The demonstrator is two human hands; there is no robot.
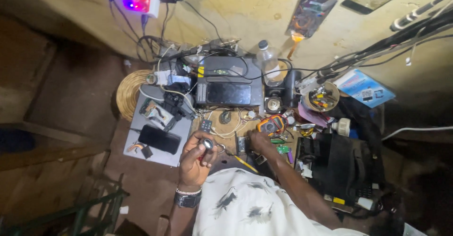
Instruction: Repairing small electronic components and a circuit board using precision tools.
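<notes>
Two hands in the head view, both down on a cluttered repair bench w/ the orange multimeter (272, 124) as the handy landmark. Left hand (196, 158) sits left of and below the multimeter, fingers curled round a small torch (207, 144), its round silvery front end sticking up above the knuckles; the grip looks firm, thumb side closed over the body, and there's a bit of red showing under the fingers, can't tell what. A dark watch (187, 199) and a beaded bracelet are on that wrist. Right hand (258, 140) is just below the multimeter, nearly touching it, fingers bent down onto the bench next to a small metal-looking part (242, 144); can't tell if it's pinching anything or just pressing, too small and dark. Between the two hands and a little lower lies a yellow pencil-like stick (244, 163). Left of the multimeter, well apart, a grey tray (134, 144) holds a black phone (159, 139) lying flat. Above and left of the multimeter is a dark box w/ another black phone (229, 94) on top. Straight above it a clear plastic bottle (269, 63) stands upright. To the right of the multimeter, a round bowl (321, 96) full of small bits, and further right a blue booklet (365, 88). White patterned shirt fills the bottom.
</notes>
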